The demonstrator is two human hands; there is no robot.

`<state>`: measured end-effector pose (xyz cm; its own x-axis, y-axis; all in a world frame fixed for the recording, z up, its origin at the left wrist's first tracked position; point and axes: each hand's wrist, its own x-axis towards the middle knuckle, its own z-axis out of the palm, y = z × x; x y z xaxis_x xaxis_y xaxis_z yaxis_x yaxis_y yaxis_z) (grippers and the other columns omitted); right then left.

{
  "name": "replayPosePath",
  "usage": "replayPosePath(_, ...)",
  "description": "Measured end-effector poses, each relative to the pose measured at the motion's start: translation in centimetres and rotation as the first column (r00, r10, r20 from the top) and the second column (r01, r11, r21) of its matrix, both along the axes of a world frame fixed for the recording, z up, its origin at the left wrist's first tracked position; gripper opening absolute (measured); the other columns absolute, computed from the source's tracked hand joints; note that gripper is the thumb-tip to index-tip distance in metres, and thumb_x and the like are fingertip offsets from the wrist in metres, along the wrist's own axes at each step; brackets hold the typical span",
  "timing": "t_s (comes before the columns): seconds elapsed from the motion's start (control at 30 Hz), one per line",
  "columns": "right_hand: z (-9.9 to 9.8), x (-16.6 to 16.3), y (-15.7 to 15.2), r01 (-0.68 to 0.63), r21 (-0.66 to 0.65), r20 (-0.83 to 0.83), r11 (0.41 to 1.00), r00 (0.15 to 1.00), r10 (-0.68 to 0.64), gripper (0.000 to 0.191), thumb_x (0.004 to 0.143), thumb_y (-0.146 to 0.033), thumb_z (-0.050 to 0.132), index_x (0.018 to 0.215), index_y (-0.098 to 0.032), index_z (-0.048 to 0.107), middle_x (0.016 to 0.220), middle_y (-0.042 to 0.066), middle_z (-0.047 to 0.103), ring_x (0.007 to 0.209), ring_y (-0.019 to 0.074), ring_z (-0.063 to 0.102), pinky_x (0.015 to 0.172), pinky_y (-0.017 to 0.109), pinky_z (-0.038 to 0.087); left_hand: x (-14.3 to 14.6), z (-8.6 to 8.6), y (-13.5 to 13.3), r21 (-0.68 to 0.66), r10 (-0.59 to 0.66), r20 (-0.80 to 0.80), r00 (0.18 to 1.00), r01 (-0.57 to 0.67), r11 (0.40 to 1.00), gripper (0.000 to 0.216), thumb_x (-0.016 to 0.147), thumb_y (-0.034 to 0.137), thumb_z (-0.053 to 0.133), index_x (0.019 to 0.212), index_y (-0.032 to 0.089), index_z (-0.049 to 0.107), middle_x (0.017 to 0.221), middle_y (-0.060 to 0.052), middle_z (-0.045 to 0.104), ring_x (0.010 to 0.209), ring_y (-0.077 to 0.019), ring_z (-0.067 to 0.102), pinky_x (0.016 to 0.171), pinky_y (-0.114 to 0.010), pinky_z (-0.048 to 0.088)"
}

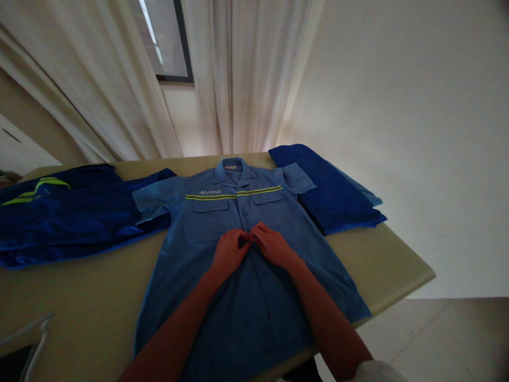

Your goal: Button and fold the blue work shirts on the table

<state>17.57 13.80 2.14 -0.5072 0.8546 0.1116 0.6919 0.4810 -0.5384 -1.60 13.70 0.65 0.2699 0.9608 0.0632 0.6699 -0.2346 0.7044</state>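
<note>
A blue short-sleeved work shirt (207, 223) lies face up on the table, its collar at the far side and its hem toward me. Yellow-green stripes cross its chest, with white letters above the left one. My left hand (231, 248) and my right hand (270, 243) meet at the front placket, a little below the chest pockets. Both sets of fingers are pinched together on the placket edge. Whether a button is between the fingertips is hidden. Below my hands the placket lies partly apart, with a button (253, 275) showing.
Dark blue clothing (91, 212) with a yellow-green stripe lies left, partly under a sleeve. Folded dark blue clothing (326, 185) lies right. The table (382, 254) has a corner at right. A clear-edged item (43, 331) sits lower left. Curtains (250, 79) hang behind.
</note>
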Motion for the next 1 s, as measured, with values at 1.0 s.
replayPosePath(1.0,-1.1,-0.9,0.6,0.111,-0.081,-0.215,0.991,0.968,-0.126,0.01,0.099,-0.015,0.055,0.098,-0.021,0.063,0.098,0.005,0.068,0.092,0.0172,0.063,0.086,0.03,0.046,0.5,-0.5,-0.4,0.108,0.006,-0.166,0.986,0.012,0.994,0.007,0.093,0.02,0.065,0.1,0.02,0.063,0.099,-0.006,0.07,0.099,-0.0243,0.065,0.09,-0.039,0.047)
